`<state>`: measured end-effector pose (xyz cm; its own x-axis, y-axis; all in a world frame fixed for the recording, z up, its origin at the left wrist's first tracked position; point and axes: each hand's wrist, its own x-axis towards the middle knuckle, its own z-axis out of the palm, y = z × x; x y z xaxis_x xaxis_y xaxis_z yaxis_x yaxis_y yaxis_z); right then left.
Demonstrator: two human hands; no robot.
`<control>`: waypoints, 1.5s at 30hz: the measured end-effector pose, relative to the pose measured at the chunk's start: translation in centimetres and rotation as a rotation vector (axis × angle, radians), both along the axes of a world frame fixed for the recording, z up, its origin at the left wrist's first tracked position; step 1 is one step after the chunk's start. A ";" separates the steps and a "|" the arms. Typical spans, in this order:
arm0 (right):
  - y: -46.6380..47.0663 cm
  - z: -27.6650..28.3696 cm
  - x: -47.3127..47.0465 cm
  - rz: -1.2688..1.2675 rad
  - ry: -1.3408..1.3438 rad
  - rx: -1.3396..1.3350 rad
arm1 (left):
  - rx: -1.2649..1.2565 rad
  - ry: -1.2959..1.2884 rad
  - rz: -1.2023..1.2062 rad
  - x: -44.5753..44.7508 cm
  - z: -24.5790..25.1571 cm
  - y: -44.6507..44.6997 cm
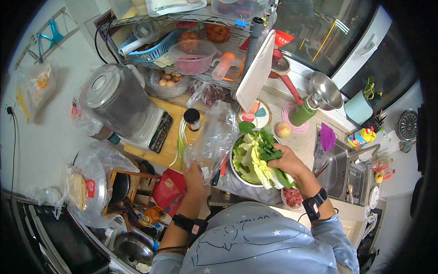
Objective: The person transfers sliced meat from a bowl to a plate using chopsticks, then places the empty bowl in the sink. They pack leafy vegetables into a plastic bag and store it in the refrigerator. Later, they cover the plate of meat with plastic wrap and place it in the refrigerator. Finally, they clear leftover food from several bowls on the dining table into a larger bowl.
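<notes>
My right hand is closed around leafy greens over a bowl holding pale lettuce leaves. My left hand grips the lower edge of a clear plastic bag, which lies partly over a wooden board. A dark-lidded jar and white-green scallions are on that board, left of the bag. Raw minced meat sits in a container just below the bowl, near my right wrist. A knife, partly hidden, lies between the bag and the bowl.
A blender-like appliance stands at left under a wire shelf. Behind the bowl are a white cutting board, a peach and a green bottle. The steel sink is at right; a red bag hangs below the board.
</notes>
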<state>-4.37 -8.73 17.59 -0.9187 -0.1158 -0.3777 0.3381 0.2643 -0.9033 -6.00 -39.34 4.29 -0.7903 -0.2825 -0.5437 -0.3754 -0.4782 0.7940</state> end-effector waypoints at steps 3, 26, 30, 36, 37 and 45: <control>-0.7 1.6 -0.3 -0.114 -0.045 -0.054 | 0.083 -0.003 -0.053 0.1 0.7 -0.2; -12.1 -11.8 -8.3 -0.237 -0.587 -1.024 | 0.337 -0.044 -0.017 0.1 1.8 -1.0; -14.0 -14.2 -11.0 -0.246 -0.670 -1.093 | 0.247 0.026 -0.025 1.1 2.1 -1.6; -17.6 -17.2 -12.5 -0.557 -0.455 -0.917 | -0.144 -0.011 -0.219 2.2 0.6 -3.6; -18.3 -17.7 -12.5 -0.594 -0.384 -0.860 | -0.109 -0.041 -0.212 2.5 0.5 -3.6; -21.6 -18.5 -11.1 -0.691 0.145 -0.383 | 0.126 0.214 -0.121 3.8 4.3 -1.8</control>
<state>-15.50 -30.33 -0.90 -0.8668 0.3995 -0.2985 0.1843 -0.2996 -0.9361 -2.20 -41.09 8.63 -0.9147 -0.1199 -0.3860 -0.2660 -0.5403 0.7983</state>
